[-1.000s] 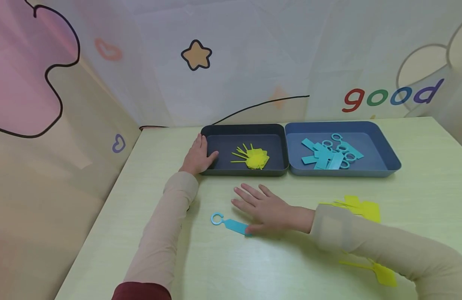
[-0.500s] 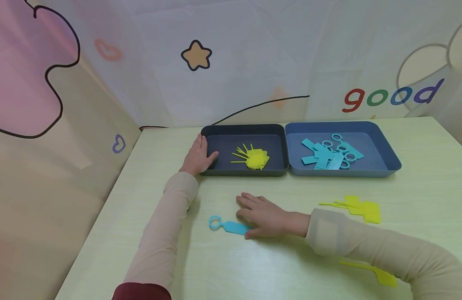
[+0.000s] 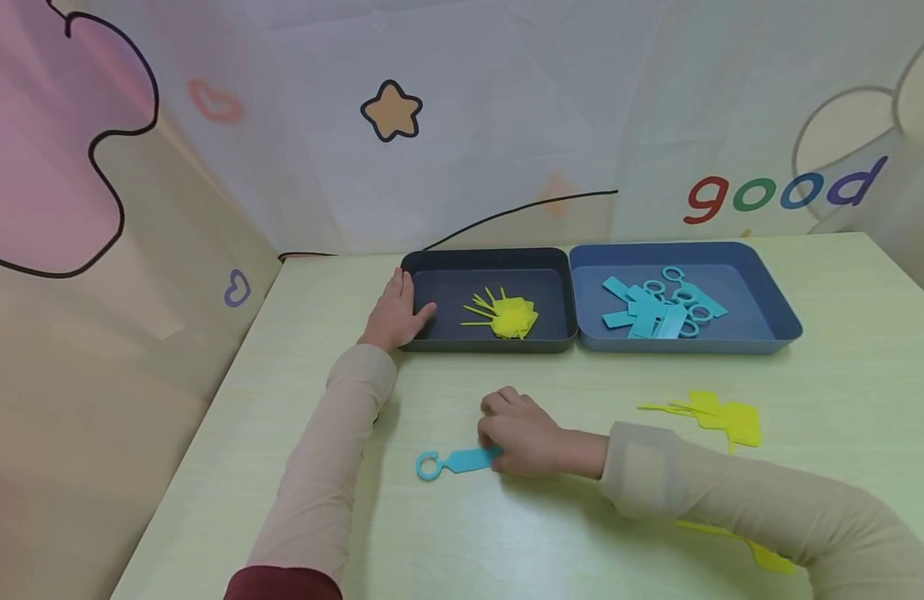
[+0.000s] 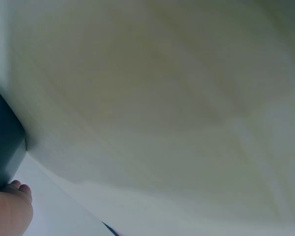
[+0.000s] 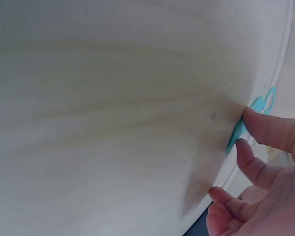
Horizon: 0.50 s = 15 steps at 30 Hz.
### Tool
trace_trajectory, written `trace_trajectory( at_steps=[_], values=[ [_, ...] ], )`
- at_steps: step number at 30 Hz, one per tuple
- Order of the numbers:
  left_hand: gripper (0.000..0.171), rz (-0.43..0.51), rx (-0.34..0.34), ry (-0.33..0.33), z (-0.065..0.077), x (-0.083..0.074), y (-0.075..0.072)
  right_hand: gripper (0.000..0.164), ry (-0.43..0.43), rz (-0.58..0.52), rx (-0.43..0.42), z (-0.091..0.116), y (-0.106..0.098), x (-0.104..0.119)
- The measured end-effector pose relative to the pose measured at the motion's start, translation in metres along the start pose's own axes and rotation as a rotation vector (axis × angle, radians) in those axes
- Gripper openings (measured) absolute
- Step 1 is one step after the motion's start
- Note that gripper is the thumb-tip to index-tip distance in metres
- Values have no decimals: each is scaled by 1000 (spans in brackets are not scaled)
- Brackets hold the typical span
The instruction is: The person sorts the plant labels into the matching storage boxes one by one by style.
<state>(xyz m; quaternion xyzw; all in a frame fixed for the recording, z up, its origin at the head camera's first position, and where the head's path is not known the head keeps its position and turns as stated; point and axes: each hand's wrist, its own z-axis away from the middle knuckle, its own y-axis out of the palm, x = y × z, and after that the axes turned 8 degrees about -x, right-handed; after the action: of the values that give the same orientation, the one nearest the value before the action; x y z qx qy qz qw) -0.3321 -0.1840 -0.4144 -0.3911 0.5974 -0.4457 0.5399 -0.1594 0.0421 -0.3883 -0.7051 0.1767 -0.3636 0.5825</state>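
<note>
Presently, the loose blue tag sits at the fingertips of your right hand, on or just above the tabletop, its ring pointing left. You have that one blue tag, at least two overlapping yellow tags, another yellow one by your right sleeve, one dark tray and one blue tray (their piles overlap too much to count). Your right hand is narrow, pinching the tag's plain end; your left hand, thumb spread, rests against the dark tray's left side.
</note>
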Motion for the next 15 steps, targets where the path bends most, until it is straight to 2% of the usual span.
trace_trajectory(
  at_steps=[6,7,8,11,15],
  values=[
    [85,4,-1,0,-2,1,2,13,-10,31,-30,0,-2,6],
    [82,5,14,-13,4,-5,-5,14,-16,35,-31,0,-2,6],
    [80,-1,8,-9,6,-7,-6,15,-20,41,-28,0,-3,6],
    [78,-24,-8,3,10,-9,-10,16,-26,35,6,-1,-3,7],
    [79,-39,-12,8,11,-9,-10,17,-6,-37,95,-4,-5,5]
  ],
)
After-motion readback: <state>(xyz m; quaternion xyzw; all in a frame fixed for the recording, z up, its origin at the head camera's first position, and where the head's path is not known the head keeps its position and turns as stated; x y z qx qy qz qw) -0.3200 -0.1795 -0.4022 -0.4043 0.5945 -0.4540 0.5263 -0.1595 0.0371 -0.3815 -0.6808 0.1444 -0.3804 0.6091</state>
